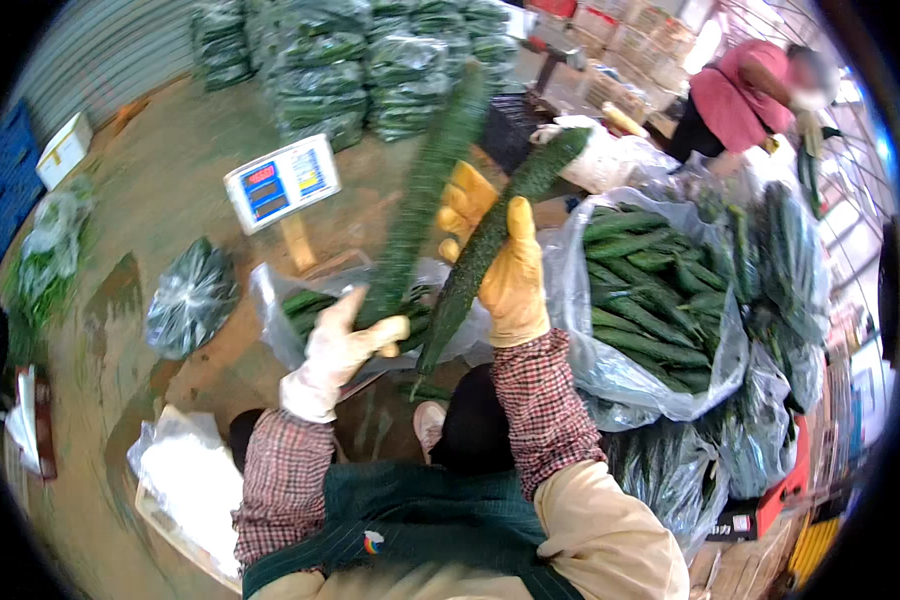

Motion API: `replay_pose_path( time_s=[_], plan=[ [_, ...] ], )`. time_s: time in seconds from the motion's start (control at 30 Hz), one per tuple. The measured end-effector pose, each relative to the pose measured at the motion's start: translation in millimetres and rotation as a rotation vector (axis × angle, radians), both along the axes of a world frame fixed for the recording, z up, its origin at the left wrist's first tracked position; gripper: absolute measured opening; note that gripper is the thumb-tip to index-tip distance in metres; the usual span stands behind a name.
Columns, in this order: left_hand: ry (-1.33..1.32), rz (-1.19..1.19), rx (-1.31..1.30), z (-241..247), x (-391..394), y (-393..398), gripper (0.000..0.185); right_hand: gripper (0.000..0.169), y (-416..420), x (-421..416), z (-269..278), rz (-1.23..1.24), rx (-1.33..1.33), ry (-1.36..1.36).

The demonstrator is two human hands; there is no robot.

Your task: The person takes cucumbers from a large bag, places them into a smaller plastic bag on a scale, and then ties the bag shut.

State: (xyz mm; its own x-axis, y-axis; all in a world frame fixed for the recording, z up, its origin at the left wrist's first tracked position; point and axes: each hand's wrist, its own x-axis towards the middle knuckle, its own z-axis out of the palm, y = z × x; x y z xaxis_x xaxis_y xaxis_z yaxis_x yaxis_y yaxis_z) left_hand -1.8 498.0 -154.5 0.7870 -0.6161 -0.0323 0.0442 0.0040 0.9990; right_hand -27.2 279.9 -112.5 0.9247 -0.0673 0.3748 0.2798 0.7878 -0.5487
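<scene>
My left hand (337, 349), in a pale glove, is spread against the lower end of a long cucumber (435, 180), which is blurred by motion; whether it grips it I cannot tell. My right hand (517, 285), in a yellow rubber glove, is shut on a second dark bumpy cucumber (487, 232) held slantwise. Part of a yellow glove (469, 195) shows behind that cucumber. Below the hands lies a clear plastic bag (270, 292) with cucumbers inside. A scale display (283, 183) stands beyond it on a post. Right of my right hand, a large open plastic bag (667, 397) is full of cucumbers (645, 300).
A tied bag (193, 296) rests on the floor at left, near bagged greens (49, 255). Stacked bags of cucumbers (322, 75) stand at the back. More filled bags (757, 427) crowd the right side. A co-worker (742, 97) bends at upper right. A lined crate (187, 502) sits at lower left.
</scene>
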Motion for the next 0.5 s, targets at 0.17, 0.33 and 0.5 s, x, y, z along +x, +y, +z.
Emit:
replay_pose_path(
  time_s=[0.17, 0.33, 0.5],
  plan=[
    [-0.782, 0.083, 0.493, -28, -4, -9, 0.044, 0.074, 23, -8, -21, 0.028, -0.184, 0.1],
    [-1.18, 0.722, 0.591, 10, 10, 5, 0.066, 0.059, 5, -21, -24, -0.351, -0.247, 0.186],
    [-0.438, 0.754, 1.06, -22, 63, 59, 0.066, 0.061, 0, -2, 9, -0.465, -0.309, -0.046]
  ],
)
